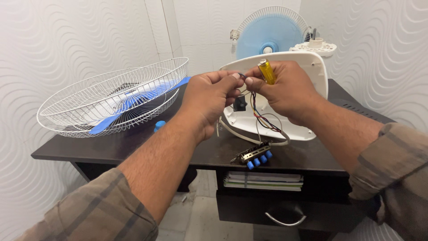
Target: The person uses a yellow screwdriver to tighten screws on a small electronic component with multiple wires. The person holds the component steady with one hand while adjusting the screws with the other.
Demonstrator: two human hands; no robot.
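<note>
My left hand point(209, 100) and my right hand point(285, 89) meet above a dark desk point(133, 147), both pinching thin wire ends point(242, 76) between thumb and finger. A yellow-handled screwdriver point(266, 71) is tucked in my right hand's grip. Coloured wires point(261, 118) run down from my fingers into a white fan base shell point(312, 67) propped open on the desk. A metal switch block with blue push buttons point(256, 156) lies at the desk's front edge, tied to those wires.
Two white wire fan guards with a blue blade point(113, 98) between them lie on the desk's left. A small blue cap point(159, 126) sits beside them. A blue fan point(267, 33) stands at the back wall. Papers point(263, 180) fill a shelf above a drawer handle point(285, 219).
</note>
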